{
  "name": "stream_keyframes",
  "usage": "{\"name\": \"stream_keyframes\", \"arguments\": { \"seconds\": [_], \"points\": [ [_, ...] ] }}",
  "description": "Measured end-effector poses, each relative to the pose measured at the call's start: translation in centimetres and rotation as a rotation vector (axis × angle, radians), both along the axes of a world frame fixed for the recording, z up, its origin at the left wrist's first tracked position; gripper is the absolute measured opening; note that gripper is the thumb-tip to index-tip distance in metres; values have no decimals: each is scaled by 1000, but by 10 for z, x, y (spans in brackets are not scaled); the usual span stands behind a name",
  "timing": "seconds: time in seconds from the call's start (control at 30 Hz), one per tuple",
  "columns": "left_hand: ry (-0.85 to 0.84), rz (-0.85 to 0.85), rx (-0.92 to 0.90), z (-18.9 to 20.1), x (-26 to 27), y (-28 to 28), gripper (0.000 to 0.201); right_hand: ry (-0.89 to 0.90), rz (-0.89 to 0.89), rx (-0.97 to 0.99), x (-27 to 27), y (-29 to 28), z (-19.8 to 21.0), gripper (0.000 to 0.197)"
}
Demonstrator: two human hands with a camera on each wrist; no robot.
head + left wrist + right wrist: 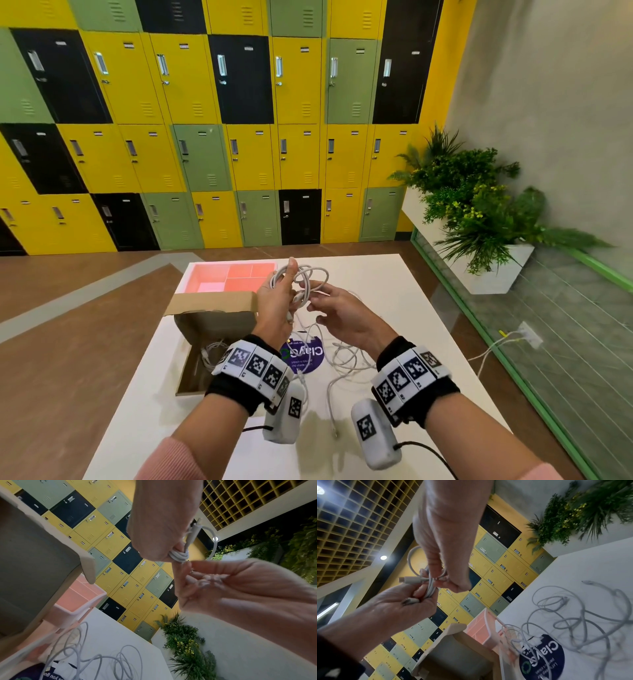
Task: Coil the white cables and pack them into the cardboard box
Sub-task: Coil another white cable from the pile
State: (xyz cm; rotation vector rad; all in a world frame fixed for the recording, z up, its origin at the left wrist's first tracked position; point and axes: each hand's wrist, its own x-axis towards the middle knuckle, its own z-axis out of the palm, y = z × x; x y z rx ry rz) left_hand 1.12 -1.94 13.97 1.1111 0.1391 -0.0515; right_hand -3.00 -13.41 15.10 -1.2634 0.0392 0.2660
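Observation:
My left hand (275, 301) is raised above the table and grips a small coil of white cable (303, 277). In the left wrist view the coil's wound strands (178, 555) and one connector (193, 533) stick out of the fist. My right hand (329, 305) meets it from the right and pinches a loop of the same cable (442, 574) beside a free connector (407, 579). The open cardboard box (209, 323) lies left of my hands with a coiled cable (210, 353) inside. Loose white cables (346, 359) sprawl on the table under my hands.
A pink divided tray (233, 275) stands behind the box at the white table's (404, 308) far end. A round purple sticker (303, 354) lies under the loose cables. Lockers fill the back wall, and plants (479, 212) stand at the right.

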Motion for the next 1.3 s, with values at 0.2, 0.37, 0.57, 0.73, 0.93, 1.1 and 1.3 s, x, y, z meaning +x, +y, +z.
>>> {"name": "stream_keyframes", "arguments": {
  "seconds": [0.2, 0.37, 0.57, 0.73, 0.93, 1.1, 1.3],
  "points": [
    [-37, 36, 112, -6, -2, -1, 32, -79, 9, -48, 1, 5, -1, 12],
    [-141, 20, 215, -7, -5, -3, 36, -125, -44, -108, 8, 4, -7, 15],
    [-141, -74, 228, -1, -12, -5, 38, -92, -120, -56, 14, -3, -12, 13],
    [-240, -123, 396, -13, -6, -1, 39, -97, -191, -66, 18, -10, -15, 10],
    [-254, -310, 525, -10, 7, 13, 25, -181, -146, -367, 16, -23, -11, 13],
    [-232, -545, 583, 2, 7, 22, 33, -209, -63, -597, 14, -31, -4, 18],
    [-175, -593, 509, 6, 3, 13, 26, -179, 65, -766, 13, -28, 6, 18]
  ]
}}
